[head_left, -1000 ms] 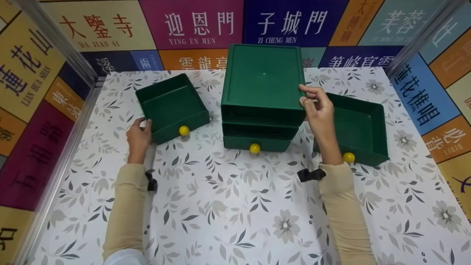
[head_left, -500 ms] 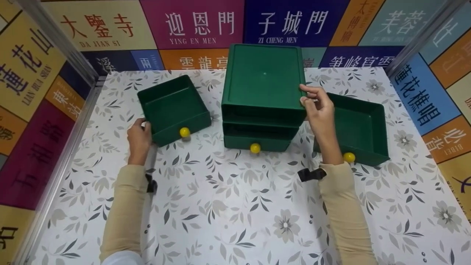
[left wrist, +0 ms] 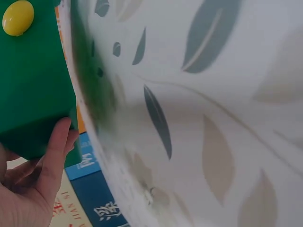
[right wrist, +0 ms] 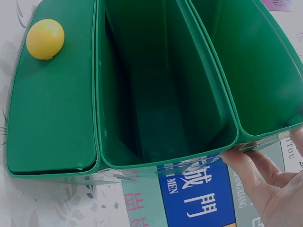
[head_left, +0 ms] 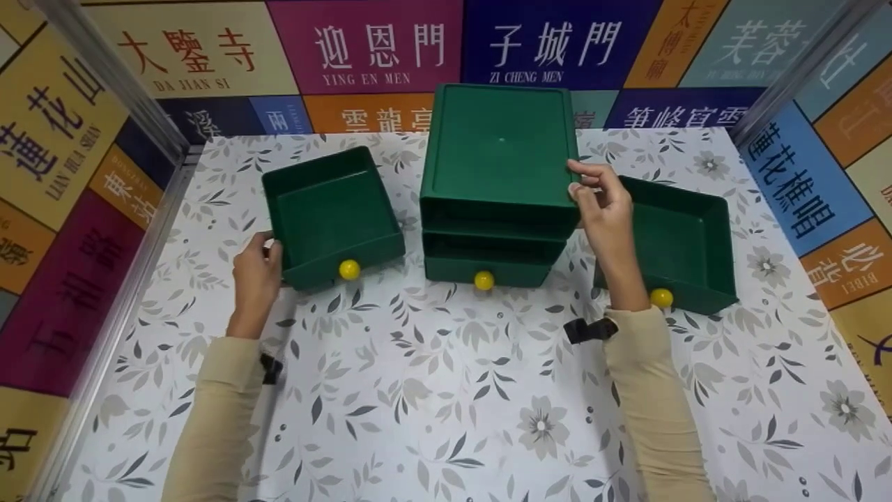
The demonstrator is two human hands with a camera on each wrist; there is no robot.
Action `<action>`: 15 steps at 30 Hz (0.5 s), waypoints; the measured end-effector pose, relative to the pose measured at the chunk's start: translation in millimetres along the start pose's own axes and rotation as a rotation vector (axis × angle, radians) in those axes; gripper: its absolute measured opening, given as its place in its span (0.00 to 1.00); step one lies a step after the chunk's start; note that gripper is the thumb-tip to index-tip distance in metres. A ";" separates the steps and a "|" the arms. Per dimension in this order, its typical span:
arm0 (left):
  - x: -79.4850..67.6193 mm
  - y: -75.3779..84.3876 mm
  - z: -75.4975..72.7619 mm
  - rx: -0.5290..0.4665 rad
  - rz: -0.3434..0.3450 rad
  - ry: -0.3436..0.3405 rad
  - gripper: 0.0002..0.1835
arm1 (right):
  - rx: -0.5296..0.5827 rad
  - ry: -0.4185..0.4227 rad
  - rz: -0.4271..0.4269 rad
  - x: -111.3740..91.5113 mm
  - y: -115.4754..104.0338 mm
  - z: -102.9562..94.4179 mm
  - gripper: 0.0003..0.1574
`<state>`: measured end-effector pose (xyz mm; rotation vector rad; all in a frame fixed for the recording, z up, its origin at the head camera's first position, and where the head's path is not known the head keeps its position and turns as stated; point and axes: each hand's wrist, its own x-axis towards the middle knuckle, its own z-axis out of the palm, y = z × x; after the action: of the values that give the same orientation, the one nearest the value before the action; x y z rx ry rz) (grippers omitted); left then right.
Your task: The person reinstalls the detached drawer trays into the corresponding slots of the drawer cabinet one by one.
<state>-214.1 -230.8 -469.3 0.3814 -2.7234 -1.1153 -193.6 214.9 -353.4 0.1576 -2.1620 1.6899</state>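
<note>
A green drawer cabinet [head_left: 500,146] stands at the back middle, its upper two slots hollow and its bottom drawer [head_left: 446,270] in place with a yellow knob. My right hand [head_left: 605,202] holds the cabinet's right side, fingertips at the top edge; the right wrist view shows thumb and fingers at the side wall. To the left, my left hand [head_left: 256,275] grips the near left corner of a loose green drawer [head_left: 334,206]. That drawer's yellow knob [head_left: 349,270] faces me. In the left wrist view the thumb [left wrist: 57,142] lies against the drawer's end.
A second loose green drawer [head_left: 672,237] with a yellow knob [head_left: 661,298] lies right of the cabinet, partly behind my right forearm. Printed panels [head_left: 376,49] wall the back and both sides. The table cover [head_left: 418,390] is white with grey leaves.
The left drawer has come a little toward me and turned squarer to the front, with my left hand at its corner. My right hand and the cabinet keep nearly the same place.
</note>
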 end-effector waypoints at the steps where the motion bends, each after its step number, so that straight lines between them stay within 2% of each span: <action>1: -3.7 0.5 -2.6 0.000 0.006 -0.002 0.21 | 0.001 -0.001 0.001 -0.1 0.0 0.1 0.21; 15: -58.8 13.5 -33.1 0.012 0.106 -0.002 0.20 | 0.009 0.003 0.001 0.0 -0.1 0.6 0.20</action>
<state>-152.0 -225.9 -440.2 0.2340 -2.7177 -1.0722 -193.7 214.3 -353.4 0.1572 -2.1530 1.6994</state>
